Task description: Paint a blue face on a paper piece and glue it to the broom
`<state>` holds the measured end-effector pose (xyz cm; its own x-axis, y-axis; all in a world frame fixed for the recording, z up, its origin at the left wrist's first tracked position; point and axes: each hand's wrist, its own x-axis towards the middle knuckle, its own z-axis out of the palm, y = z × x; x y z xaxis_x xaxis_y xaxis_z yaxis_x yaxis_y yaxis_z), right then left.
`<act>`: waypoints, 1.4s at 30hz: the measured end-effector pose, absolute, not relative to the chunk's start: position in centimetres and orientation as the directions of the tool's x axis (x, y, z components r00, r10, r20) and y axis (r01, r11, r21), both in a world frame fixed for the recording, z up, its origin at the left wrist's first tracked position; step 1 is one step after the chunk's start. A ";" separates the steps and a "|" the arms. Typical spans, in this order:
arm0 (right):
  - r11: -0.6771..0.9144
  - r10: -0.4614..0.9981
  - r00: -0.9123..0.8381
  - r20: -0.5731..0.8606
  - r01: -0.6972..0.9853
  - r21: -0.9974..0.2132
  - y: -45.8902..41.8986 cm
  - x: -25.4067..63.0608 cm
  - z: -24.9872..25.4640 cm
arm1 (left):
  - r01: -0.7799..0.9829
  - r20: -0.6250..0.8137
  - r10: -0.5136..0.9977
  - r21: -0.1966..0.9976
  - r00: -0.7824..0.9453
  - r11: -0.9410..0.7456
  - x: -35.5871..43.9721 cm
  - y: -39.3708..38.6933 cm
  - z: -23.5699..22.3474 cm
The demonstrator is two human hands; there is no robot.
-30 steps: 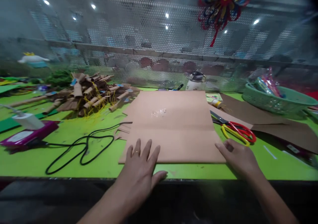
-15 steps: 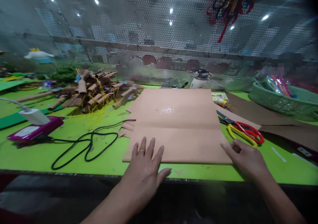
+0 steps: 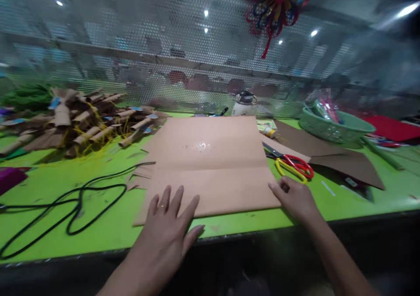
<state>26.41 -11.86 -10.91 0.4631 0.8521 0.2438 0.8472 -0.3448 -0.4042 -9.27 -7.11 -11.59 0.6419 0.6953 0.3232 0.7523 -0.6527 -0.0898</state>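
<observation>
A folded sheet of light brown paper (image 3: 213,143) lies flat near the table's front edge, with a crease across it and a shiny wet-looking patch near its middle. My left hand (image 3: 167,226) rests open on its near left part, fingers spread, a ring on one finger. At the near right corner, my right hand (image 3: 295,200) has its fingers curled and its thumb on the paper's edge, closed on the sheet. Just beyond that hand lie scissors (image 3: 292,165) with red and yellow handles, the blades partly against the paper.
Rolled brown paper pieces with yellow strings (image 3: 88,125) are heaped at the left. A black cable (image 3: 78,200) loops over the green table (image 3: 108,243). Behind the sheet stands a bottle (image 3: 244,103). A green basket (image 3: 334,127) and dark brown paper (image 3: 348,167) lie to the right.
The whole view has swung to the right, so everything appears further left. Both hands keep about the same places on the paper.
</observation>
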 end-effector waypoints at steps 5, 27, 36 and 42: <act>-0.345 0.852 0.461 0.248 0.851 -0.396 -11.8 26.1 -10.7 | 0.718 0.350 0.647 -0.123 0.677 -0.685 -9.7 -6.4 -12.1; -0.400 0.851 0.472 0.229 0.866 -0.299 -11.5 25.3 -9.7 | 0.602 0.273 0.575 -0.020 0.771 -0.798 -6.7 -5.8 -8.4; -0.359 0.884 0.409 0.226 0.904 -0.233 -11.4 25.3 -9.5 | 0.672 0.154 0.657 -0.083 0.738 -0.736 -4.2 -8.1 -7.7; -0.348 0.889 0.384 0.248 0.920 -0.180 -11.7 24.7 -9.3 | 0.688 0.163 0.670 -0.112 0.724 -0.717 -3.8 -8.7 -7.4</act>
